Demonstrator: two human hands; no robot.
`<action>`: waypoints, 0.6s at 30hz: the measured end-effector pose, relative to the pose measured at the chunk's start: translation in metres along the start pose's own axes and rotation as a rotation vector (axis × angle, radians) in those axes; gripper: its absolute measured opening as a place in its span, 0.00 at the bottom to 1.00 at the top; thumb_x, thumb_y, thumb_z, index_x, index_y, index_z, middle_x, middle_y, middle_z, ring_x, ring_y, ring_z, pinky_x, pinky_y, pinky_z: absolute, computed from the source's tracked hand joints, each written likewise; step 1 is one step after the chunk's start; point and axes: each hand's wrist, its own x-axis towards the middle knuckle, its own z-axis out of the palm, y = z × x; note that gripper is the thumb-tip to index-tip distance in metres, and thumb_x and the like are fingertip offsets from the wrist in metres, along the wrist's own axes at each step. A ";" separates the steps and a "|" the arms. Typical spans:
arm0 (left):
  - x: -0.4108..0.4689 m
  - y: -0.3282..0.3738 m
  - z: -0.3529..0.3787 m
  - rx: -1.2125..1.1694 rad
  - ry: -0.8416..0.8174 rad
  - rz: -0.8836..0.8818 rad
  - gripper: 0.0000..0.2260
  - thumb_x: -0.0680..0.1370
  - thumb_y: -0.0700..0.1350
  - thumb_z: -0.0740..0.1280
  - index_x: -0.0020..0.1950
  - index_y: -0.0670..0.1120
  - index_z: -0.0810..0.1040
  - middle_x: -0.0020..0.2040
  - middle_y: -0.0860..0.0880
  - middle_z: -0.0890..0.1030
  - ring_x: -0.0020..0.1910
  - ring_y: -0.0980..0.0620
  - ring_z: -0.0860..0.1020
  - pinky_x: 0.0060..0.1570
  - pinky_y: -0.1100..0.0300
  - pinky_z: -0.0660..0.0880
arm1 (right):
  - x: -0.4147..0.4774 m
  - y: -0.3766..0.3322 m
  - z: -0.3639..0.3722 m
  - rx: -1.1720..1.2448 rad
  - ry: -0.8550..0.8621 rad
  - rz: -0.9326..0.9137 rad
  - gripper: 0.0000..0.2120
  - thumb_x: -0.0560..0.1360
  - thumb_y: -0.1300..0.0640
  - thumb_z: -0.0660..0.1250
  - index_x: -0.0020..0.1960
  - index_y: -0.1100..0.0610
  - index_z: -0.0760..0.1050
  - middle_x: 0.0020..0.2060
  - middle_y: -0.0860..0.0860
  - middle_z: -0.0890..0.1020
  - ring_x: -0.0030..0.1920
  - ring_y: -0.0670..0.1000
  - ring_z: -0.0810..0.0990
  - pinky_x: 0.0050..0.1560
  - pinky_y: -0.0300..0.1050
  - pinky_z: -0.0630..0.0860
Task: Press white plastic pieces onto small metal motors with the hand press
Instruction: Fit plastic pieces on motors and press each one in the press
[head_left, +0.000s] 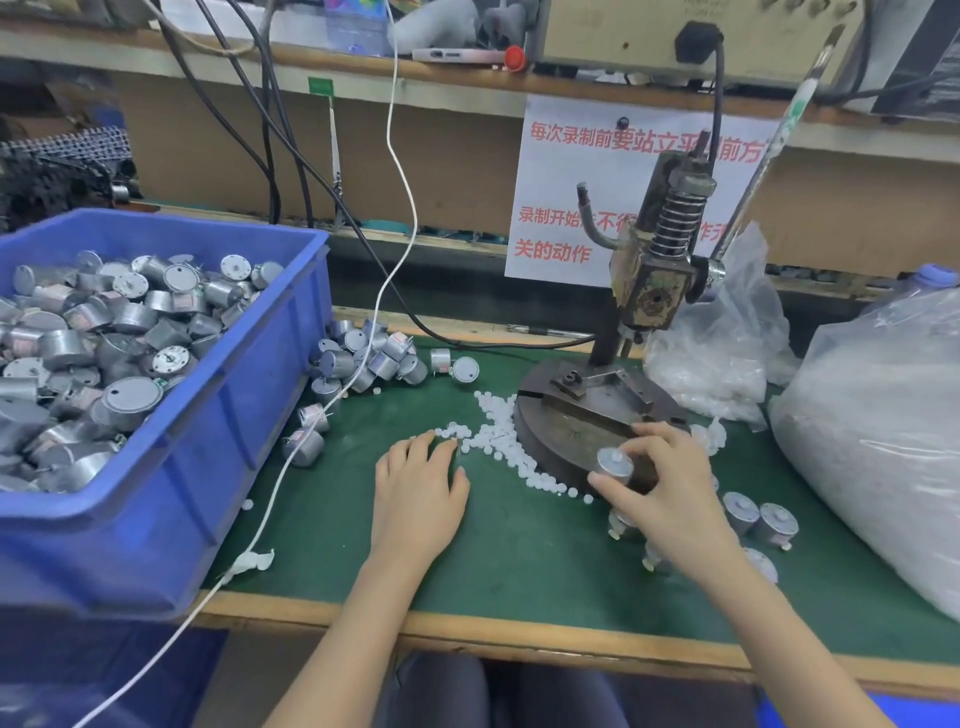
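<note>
Right hand (660, 483) first: my thumb and fingers curl round one motor (614, 464), held upright with a white bit on its top, at the 6 o'clock edge of the round base (566, 431) of the hand press (639, 291). My left hand (421, 483) lies palm down on the green surface (519, 561), fingers bent, tips in the white plastic pieces (498, 436) strewn at 9 o'clock of the base; I cannot tell whether it pinches one. Capped motors (758, 514) stand at 4 o'clock of my right hand. Loose motors (363, 358) lie at 11 o'clock of my left hand, beside the blue bin (249, 415) full of more. A clear plastic bag (883, 415) sits at 3 o'clock.
</note>
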 end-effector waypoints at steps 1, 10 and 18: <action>0.000 0.000 0.000 0.001 -0.004 0.003 0.18 0.80 0.51 0.55 0.70 0.52 0.67 0.71 0.53 0.65 0.68 0.51 0.60 0.66 0.58 0.52 | -0.011 0.001 0.001 -0.018 -0.037 -0.021 0.12 0.66 0.54 0.76 0.45 0.54 0.76 0.56 0.50 0.72 0.64 0.51 0.65 0.62 0.39 0.58; -0.003 0.004 -0.001 0.045 -0.053 0.115 0.21 0.81 0.45 0.51 0.75 0.49 0.56 0.76 0.48 0.56 0.73 0.49 0.56 0.69 0.57 0.51 | -0.049 -0.002 0.028 -0.342 0.081 -0.112 0.27 0.60 0.62 0.78 0.57 0.63 0.77 0.56 0.59 0.77 0.62 0.64 0.73 0.66 0.68 0.60; 0.001 0.006 0.001 0.049 -0.132 0.263 0.22 0.82 0.50 0.47 0.76 0.48 0.55 0.76 0.52 0.55 0.75 0.55 0.49 0.72 0.56 0.38 | -0.018 -0.047 0.063 -0.177 0.070 -0.242 0.23 0.66 0.62 0.73 0.60 0.62 0.75 0.56 0.58 0.77 0.62 0.62 0.73 0.68 0.64 0.60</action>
